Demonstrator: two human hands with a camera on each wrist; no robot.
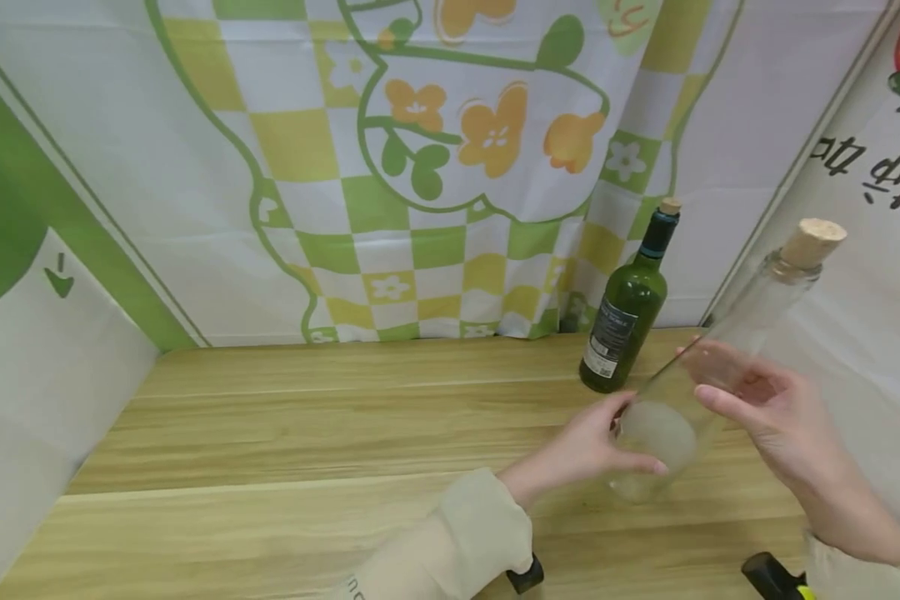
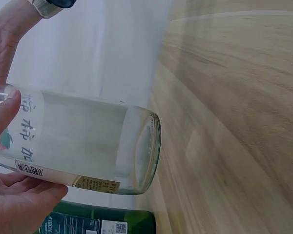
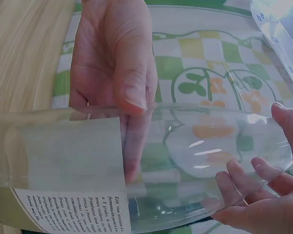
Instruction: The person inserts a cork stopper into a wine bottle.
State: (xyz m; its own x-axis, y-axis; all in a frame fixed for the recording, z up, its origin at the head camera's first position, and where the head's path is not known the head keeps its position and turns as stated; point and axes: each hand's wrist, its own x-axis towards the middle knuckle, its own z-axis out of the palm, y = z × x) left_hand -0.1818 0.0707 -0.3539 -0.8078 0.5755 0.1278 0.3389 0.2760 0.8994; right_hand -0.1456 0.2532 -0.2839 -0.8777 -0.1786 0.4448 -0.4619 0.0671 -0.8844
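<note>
A clear glass bottle [image 1: 662, 429] with a cork [image 1: 821, 240] in its mouth leans to the right, neck up, between both hands. Low on its body, near the base, my left hand [image 1: 588, 446] holds it with thumb and fingers apart around the glass. Higher up, toward the shoulder, the right hand [image 1: 783, 417] grips it with curled fingers. Labels and a barcode show on the bottle [image 2: 88, 131] in the left wrist view; whether its base touches the table cannot be told. Printed text fills a label [image 3: 71, 204] in the right wrist view.
A green wine bottle [image 1: 622, 321], corked and labelled, stands upright behind the hands, close to the back of the wooden table [image 1: 307, 442]. A checkered, flowered cloth [image 1: 435, 208] hangs along the back. White printed panels [image 1: 870, 333] rise at the sides.
</note>
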